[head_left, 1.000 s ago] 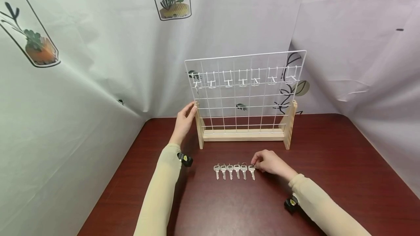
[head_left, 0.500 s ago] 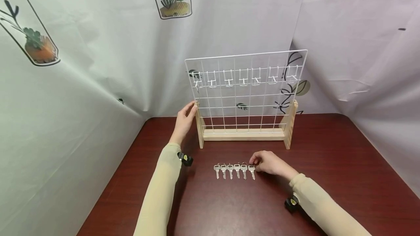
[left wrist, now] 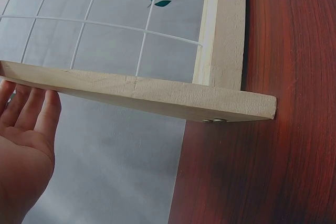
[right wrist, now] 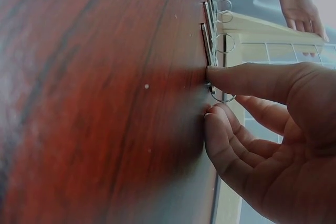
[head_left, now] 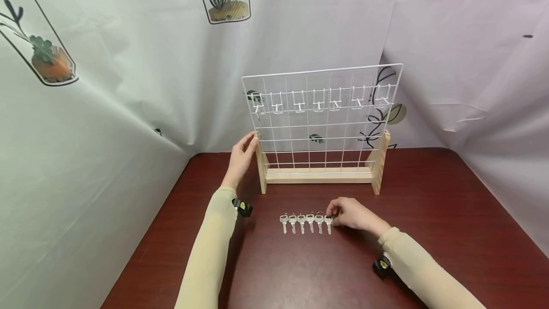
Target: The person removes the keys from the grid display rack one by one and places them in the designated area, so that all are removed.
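In the head view, my left hand [head_left: 241,159] holds the top of the left wooden post [head_left: 261,168] of a white wire grid rack [head_left: 317,123]. The left wrist view shows its fingers [left wrist: 48,111] laid along the post's outer side. On the table, my right hand [head_left: 353,213] has thumb and forefinger at the head of the rightmost silver key [head_left: 328,223]. Up close, the thumb [right wrist: 247,77] touches that key beside its ring [right wrist: 224,97]; the other fingers are bent. Several more keys [head_left: 302,223] lie in a row to its left, rings away from me.
A row of white hooks [head_left: 299,106] runs across the upper grid; a key [head_left: 258,114] appears to hang from the leftmost. The rack's wooden crossbar [head_left: 319,175] stands on the dark red table [head_left: 317,271]. A printed white curtain [head_left: 128,85] surrounds the table.
The rightmost key has turned slightly, from slanted to nearly straight, and sits a little closer to its neighbour. My right hand shifted slightly left; my left hand stays at the post.
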`<state>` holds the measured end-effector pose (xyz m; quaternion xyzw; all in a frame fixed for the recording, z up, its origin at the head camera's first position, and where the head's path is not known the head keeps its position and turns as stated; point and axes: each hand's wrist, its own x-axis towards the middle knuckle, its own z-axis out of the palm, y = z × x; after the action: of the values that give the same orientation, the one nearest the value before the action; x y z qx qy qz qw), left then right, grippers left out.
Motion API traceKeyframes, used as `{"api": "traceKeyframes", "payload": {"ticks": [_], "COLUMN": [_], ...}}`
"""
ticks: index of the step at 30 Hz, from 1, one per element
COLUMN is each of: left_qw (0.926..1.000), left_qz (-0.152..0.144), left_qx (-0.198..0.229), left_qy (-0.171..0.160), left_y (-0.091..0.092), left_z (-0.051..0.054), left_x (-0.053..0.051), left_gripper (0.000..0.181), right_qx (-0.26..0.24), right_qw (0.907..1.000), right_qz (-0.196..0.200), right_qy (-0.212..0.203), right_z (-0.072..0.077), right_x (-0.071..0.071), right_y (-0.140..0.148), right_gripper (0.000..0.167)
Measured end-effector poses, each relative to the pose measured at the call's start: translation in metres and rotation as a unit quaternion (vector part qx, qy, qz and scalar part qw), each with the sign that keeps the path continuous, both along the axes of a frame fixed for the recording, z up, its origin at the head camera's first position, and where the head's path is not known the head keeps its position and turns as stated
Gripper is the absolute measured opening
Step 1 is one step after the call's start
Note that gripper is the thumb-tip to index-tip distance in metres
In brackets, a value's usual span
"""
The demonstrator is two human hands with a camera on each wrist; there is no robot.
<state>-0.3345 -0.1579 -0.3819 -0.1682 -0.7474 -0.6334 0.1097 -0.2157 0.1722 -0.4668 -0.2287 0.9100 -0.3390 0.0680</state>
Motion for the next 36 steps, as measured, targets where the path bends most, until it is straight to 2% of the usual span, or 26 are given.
{"api": "traceKeyframes", "payload": {"ticks": [14,23,30,36], "left_qw": [0.9999,0.9999,0.9998,0.9996], "left_qz": [-0.005,-0.003,-0.003,-0.006], "left_qx": [0.01,0.01,0.014,0.024], "left_qy": [-0.003,-0.004,-0.012,-0.014], "left_y": [0.0,0.0,0.001,-0.004], "left_z": [-0.002,-0.002,-0.002,-0.021], "left_x": [-0.001,-0.002,-0.002,-0.022], "left_gripper": [0.043,0.043,0.043,0.045], "right_qx": [0.0,-0.013,-0.013,-0.011], "right_qw": [0.9999,0.9997,0.9995,0.9996], "right_qz": [0.012,0.019,0.029,0.026], "right_qy": [0.01,-0.009,-0.007,-0.005], "right_z": [0.001,0.001,0.0,0.001], "right_x": [-0.001,-0.003,-0.005,-0.006], "right_y": [-0.002,0.0,0.0,0.0], "right_gripper": [0.021,0.022,0.025,0.027]}}
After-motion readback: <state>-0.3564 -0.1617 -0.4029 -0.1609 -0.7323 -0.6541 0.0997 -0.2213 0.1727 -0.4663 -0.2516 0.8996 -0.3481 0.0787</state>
